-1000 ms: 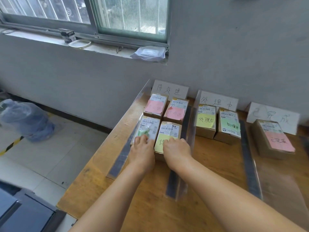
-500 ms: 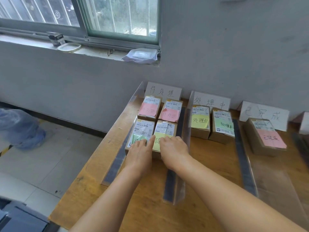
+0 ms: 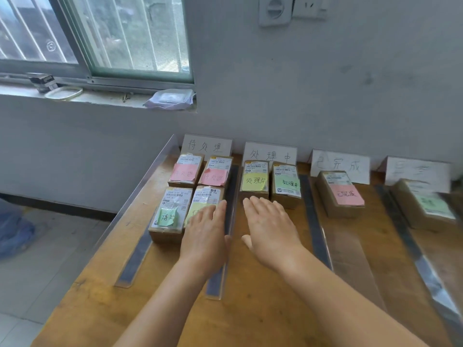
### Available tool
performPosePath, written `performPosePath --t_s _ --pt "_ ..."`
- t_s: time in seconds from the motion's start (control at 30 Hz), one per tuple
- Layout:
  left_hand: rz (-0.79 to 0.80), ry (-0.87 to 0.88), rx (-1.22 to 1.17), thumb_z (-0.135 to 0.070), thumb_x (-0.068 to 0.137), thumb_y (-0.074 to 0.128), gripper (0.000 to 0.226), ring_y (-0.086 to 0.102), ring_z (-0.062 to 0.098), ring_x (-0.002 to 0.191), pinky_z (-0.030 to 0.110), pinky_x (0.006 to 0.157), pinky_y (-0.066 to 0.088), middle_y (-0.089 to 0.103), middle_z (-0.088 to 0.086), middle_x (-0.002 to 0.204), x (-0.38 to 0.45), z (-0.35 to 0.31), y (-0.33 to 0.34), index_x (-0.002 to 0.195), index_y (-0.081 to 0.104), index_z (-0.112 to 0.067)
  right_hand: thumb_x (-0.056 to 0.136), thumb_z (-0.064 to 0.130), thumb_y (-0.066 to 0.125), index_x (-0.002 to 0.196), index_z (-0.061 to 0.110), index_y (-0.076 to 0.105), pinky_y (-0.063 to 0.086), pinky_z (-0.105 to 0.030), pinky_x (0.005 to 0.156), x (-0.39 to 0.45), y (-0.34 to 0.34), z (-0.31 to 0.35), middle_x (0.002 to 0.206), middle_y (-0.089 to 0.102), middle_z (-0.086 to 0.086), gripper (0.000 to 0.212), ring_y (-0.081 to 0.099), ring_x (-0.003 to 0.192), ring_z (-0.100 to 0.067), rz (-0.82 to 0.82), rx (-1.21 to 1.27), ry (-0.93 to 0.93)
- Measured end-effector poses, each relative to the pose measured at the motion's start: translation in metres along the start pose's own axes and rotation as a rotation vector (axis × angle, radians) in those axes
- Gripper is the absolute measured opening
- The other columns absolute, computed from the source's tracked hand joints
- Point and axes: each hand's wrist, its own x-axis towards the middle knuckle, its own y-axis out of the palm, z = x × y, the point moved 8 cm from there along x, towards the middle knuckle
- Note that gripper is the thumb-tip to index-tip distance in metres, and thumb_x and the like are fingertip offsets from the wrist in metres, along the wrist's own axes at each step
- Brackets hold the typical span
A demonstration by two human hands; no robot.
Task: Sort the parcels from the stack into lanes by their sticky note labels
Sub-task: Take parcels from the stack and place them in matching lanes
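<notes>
The wooden worktop [image 3: 263, 309] is lying divided into lanes by clear strips running near to far, each lane headed by a handwritten white sign at the far wall. No unsorted stack is showing anywhere in view, so the sorting is looking close to done, as far as can be judged.

The far-left lane [image 3: 160, 246] is holding four parcels [image 3: 186, 169] in two rows, each wearing a pink, green or yellow note that appears to match that lane's sign. The next lane to the right is carrying two parcels [image 3: 254, 180] side by side at its far end. The third lane is holding a single parcel [image 3: 337, 194] with a pink note, and the rightmost lane one more, too blurred to read.

The left hand [image 3: 205, 236] is lying flat and open, fingers covering the near-right parcel [image 3: 204, 205] of the first lane, gripping nothing. The right hand [image 3: 269, 226] is spread open over the second lane, just near of its two parcels, empty.
</notes>
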Motion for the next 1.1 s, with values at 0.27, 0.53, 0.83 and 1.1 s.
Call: performPosePath --t_s 0.27,0.53,0.83,1.1 --pt "0.0 0.118 0.042 -0.037 0.093 0.052 0.071 0.012 0.02 0.144 0.037 0.116 0.012 0.021 -0.002 0.156 -0.049 -0.126 0.002 0.15 0.011 -0.026 0.094 0.038 0.052 0.152 0.017 0.005 0.001 -0.036 0.116 -0.109 -0.026 -0.096 0.159 0.01 -0.003 0.077 0.006 0.146 -0.019 -0.084 0.051 0.121" --pt "0.04 0.308 0.033 -0.039 0.09 0.058 0.075 0.017 0.02 0.143 0.036 0.115 0.016 0.027 -0.003 0.153 -0.122 -0.269 0.031 0.15 0.017 -0.023 0.095 0.04 0.051 0.151 0.019 0.006 -0.003 -0.033 0.114 -0.248 -0.042 -0.194 0.159 0.01 0.0 0.076 0.006 0.146 -0.018 -0.153 0.054 0.28" --pt "0.096 0.463 -0.084 -0.043 0.092 0.053 0.066 0.019 0.016 0.143 0.034 0.115 0.012 0.027 -0.006 0.154 -0.204 -0.416 0.076 0.149 0.021 -0.028 0.091 0.037 0.057 0.151 0.02 0.012 0.001 -0.035 0.116 -0.41 -0.049 -0.296 0.158 0.017 0.001 0.077 0.01 0.145 -0.016 -0.182 0.037 0.482" --pt "0.147 0.664 -0.127 -0.043 0.093 0.052 0.067 0.023 0.015 0.141 0.033 0.114 0.018 0.031 -0.005 0.152 -0.251 -0.524 0.1 0.149 0.022 -0.023 0.091 0.033 0.054 0.149 0.024 0.016 0.001 -0.035 0.115 -0.505 -0.051 -0.365 0.157 0.019 0.003 0.07 0.009 0.145 -0.015 -0.204 0.048 0.664"
